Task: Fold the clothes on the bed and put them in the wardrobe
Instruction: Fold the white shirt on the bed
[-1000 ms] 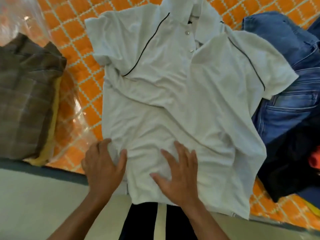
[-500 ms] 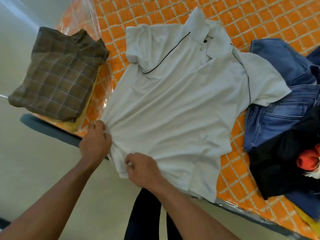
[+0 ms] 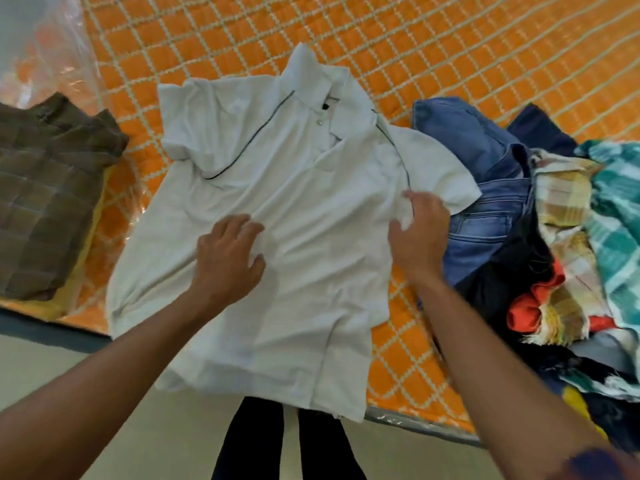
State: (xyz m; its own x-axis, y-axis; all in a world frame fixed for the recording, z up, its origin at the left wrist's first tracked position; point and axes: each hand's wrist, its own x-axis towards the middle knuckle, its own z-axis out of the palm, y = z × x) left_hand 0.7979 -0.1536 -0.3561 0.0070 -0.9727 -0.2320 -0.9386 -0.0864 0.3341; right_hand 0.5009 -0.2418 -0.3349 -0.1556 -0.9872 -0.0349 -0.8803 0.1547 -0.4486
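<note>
White polo shirt at the bed's near edge is pressed by the open-fingered left hand and pinched near its sleeve by the right hand.

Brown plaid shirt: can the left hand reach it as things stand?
Probably yes: the left hand only rests on the white polo; just polo and bedspread lie between it and the brown plaid shirt.

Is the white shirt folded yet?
Not yet, it is spread out. The white shirt lies flat, front up, on the orange bed cover, sleeves and collar showing.
</note>
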